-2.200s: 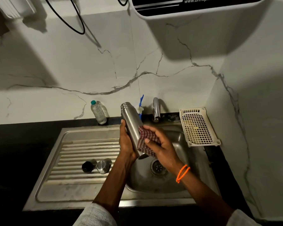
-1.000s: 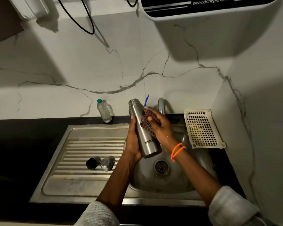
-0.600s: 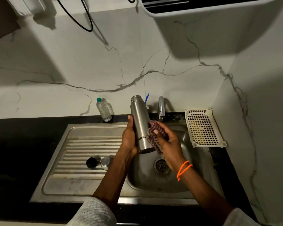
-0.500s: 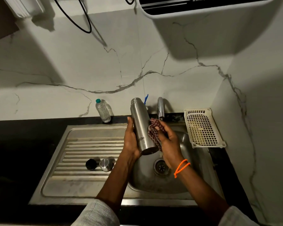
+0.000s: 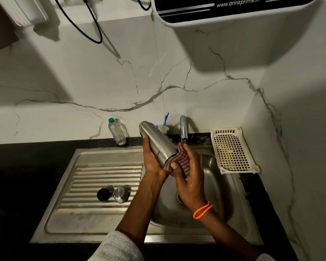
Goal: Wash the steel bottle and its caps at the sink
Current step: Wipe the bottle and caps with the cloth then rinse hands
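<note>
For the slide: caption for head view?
Left hand holds steel bottle while right hand wipes its base with checked cloth.

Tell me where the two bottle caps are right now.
In the head view, the black cap and the steel cap sit side by side on the ribbed drainboard, left of the basin and the left hand's forearm.

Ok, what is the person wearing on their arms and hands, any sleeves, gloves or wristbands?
No gloves: both hands are bare. The right hand looks wet and has an orange beaded band looped round the wrist. The left hand has nothing on its wrist. Both forearms are bare; a white mesh-textured sleeve is pushed up on the left arm, and a pale sleeve edge barely shows on the right.
</note>
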